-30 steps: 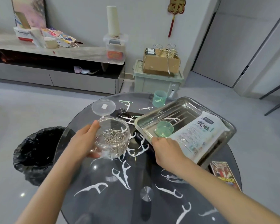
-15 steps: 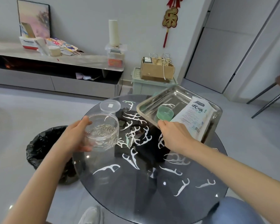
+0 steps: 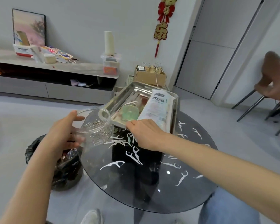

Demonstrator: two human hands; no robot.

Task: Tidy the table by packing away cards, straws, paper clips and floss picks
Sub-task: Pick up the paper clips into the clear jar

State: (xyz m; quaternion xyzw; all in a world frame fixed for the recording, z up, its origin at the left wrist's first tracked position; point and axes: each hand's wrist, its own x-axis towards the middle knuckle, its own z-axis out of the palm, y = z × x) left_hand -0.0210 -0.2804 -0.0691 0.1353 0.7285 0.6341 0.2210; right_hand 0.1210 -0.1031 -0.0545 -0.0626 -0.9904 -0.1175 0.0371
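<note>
Jar (image 3: 98,132), clear, lidless, tilted, paper clips (image 3: 91,124) loose inside, at table's (image 3: 152,199) ten o'clock; your left hand (image 3: 61,135) curls fingers round it; your right hand (image 3: 145,135) pinches the steel tray's (image 3: 115,102) near rim.

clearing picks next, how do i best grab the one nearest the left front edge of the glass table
Pinch the floss pick by its long curved handle from straight above, fingertips across it. It lies flat on the glass table, so side approaches likely fail.
</note>
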